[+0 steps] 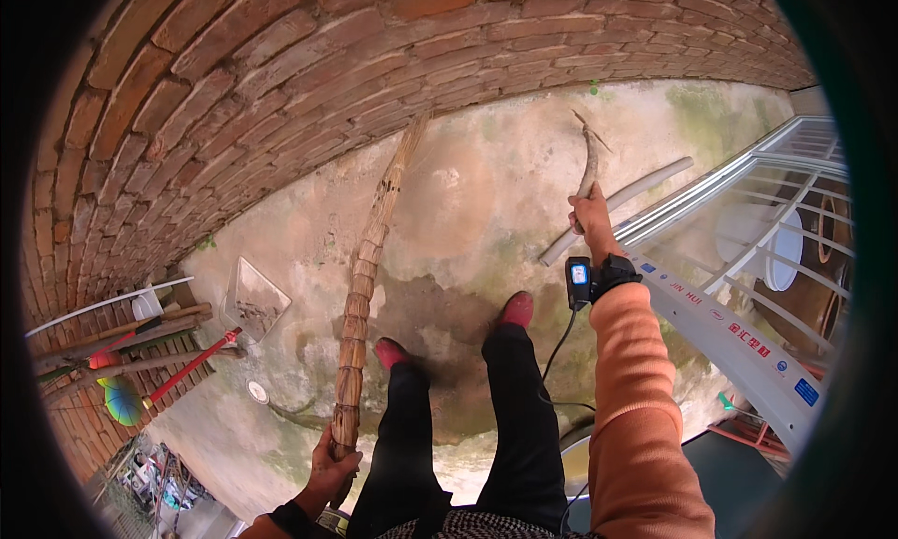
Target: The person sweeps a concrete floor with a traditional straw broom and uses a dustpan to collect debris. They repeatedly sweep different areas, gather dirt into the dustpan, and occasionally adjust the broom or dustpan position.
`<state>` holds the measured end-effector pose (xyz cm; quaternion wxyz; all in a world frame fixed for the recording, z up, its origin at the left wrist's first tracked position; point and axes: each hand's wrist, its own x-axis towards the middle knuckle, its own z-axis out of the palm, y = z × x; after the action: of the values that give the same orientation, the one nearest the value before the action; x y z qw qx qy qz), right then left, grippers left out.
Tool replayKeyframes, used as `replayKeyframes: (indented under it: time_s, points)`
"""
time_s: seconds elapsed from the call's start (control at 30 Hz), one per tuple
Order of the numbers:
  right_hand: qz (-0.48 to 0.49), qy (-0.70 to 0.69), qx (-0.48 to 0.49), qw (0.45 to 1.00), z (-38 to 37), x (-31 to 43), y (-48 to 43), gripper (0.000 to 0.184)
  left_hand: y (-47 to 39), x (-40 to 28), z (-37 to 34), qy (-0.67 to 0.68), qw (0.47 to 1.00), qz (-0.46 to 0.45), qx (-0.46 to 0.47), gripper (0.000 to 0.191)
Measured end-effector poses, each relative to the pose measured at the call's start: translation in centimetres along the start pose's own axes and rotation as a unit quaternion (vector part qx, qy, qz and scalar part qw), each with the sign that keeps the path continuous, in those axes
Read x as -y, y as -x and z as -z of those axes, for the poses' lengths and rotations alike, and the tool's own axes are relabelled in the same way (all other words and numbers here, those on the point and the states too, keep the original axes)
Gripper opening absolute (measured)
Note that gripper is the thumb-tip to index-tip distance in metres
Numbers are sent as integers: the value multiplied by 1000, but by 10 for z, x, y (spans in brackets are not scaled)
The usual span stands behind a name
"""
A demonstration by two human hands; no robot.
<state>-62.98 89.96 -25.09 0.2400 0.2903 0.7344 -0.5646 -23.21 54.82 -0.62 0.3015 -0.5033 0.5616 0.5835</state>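
My left hand (331, 467) grips the lower end of a long bundle of dried stalks (358, 314), bound in many overlapping layers. Its thin, loose tip reaches up to the foot of the brick wall. My right hand (588, 213), with the arm stretched forward, is closed round a curved wooden stick (591, 159). Near the stick's far end, a thin pointed piece crosses it at a slant. Black bands circle both wrists, and a small device with a lit screen (579, 274) and a cable sits at the right one.
A brick wall (449, 41) curves along the far side. On the concrete floor lie a grey pipe (652, 179), a square drain cover (245, 304) and a small round drain (257, 391). White-framed glazed panels (751, 162) stand at right; poles and a red-handled tool (196, 364) are at left.
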Motion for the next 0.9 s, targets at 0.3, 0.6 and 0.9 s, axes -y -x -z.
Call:
replayKeyframes:
  time_s: [0.3, 0.6, 0.9]
  points:
    - [-50, 272, 142, 951, -47, -74, 120, 72, 4, -2, 3, -19, 999, -9, 34, 64]
    - [129, 506, 44, 852, 80, -31, 86, 43, -3, -13, -13, 6, 997, -19, 68, 56]
    - [37, 698, -21, 715, 167, 0, 43, 18, -7, -16, -18, 19, 996, 14, 87, 61]
